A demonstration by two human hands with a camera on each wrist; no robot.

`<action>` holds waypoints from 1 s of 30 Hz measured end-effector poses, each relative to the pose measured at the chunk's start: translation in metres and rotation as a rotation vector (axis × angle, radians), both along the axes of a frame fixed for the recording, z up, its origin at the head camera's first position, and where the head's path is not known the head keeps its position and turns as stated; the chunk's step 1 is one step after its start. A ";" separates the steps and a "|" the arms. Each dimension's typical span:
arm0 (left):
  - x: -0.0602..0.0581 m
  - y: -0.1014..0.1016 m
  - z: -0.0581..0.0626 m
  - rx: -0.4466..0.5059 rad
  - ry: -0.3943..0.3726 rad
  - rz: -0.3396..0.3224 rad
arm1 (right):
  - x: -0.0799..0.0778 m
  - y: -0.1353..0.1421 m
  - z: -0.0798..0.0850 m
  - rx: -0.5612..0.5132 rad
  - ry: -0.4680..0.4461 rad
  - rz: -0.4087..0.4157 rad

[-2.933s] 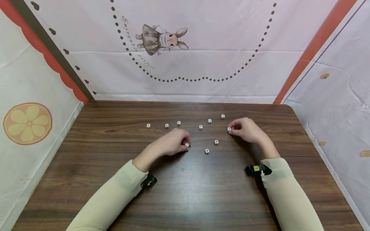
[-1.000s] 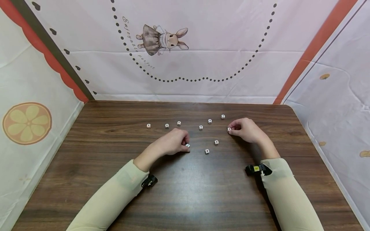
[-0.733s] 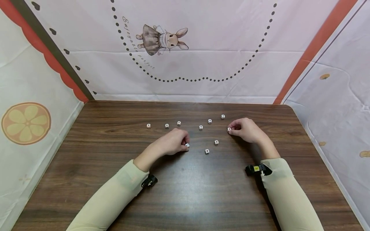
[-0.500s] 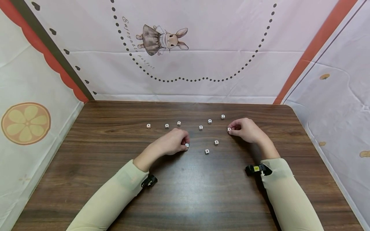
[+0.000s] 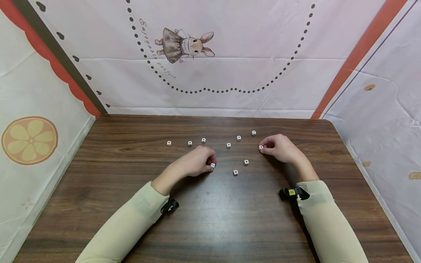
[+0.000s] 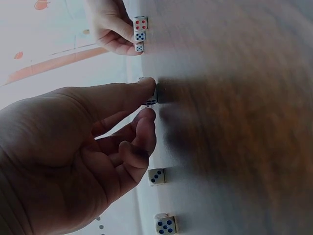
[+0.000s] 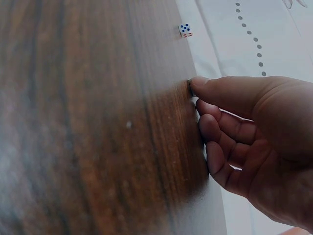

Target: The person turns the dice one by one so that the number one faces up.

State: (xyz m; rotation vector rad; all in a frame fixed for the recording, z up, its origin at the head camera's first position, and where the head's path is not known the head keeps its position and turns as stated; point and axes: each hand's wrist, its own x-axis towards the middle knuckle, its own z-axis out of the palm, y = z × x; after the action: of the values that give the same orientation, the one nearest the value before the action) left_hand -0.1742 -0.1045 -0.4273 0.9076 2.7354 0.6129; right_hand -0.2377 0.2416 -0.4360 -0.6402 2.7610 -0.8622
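My left hand pinches a white die between thumb and fingers, low over the table or on it. Two dots show on the die's upper face; in the left wrist view the thumb covers much of the same die. Farther right, my right hand has thumb and fingertips on another die, which shows a single dot on top. The right thumb hides nearly all of it in the right wrist view. Between the hands lie two dice, one nearer and one slightly farther.
Behind the hands, several more single-dot dice lie spread out, among them a leftmost die, a middle die and a far right die. The brown wooden table is bordered by printed cloth walls.
The die in my left hand has turned: earlier its upper face showed several dots, now two. My left fingers shifted slightly. The right hand and the loose dice stay where they were.
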 end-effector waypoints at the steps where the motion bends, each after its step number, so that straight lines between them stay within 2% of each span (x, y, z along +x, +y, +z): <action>1: 0.000 0.000 0.000 -0.001 0.004 0.000 | 0.000 0.000 0.000 0.001 0.000 0.000; 8: -0.002 0.002 -0.001 -0.020 -0.003 0.019 | 0.000 -0.001 0.001 0.001 -0.003 -0.002; 15: -0.003 0.003 -0.002 -0.032 0.020 0.005 | 0.000 -0.001 0.002 -0.006 -0.005 -0.003; 30: -0.003 0.000 0.002 0.047 -0.021 0.007 | -0.001 -0.002 0.004 0.001 -0.002 -0.005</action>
State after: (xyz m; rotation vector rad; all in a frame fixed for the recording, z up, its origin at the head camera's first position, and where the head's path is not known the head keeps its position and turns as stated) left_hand -0.1768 -0.1047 -0.4250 0.8977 2.7171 0.6867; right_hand -0.2383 0.2398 -0.4323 -0.6320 2.7627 -0.8624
